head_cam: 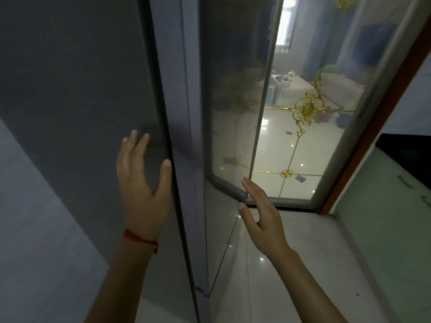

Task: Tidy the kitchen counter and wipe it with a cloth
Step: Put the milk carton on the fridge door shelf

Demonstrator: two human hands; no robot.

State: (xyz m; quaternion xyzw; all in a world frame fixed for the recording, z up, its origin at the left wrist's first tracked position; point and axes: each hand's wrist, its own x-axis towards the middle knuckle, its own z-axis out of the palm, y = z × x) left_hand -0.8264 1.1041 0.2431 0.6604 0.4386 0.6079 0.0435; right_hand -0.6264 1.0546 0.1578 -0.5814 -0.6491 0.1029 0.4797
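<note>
Two bare hands were raised before one tall grey door (81,89). The left hand (142,180), with one red thread bracelet (140,240), spread open at the door's edge; the right hand (263,217) hung released beside it, near one gold-patterned glass panel (303,113).

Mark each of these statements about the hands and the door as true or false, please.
1. Both hands are empty. True: the left hand and the right hand are open, with nothing in their grip.
2. The left wrist wears a red thread bracelet. True.
3. The right hand holds a cleaning cloth. False: no cloth is in view.
4. The glass door panel carries gold ornaments. True.
5. The floor is dark carpet. False: the tiled floor is pale and glossy.
6. The left thumb is far from the grey door edge. False: it lies right at that edge.
</note>
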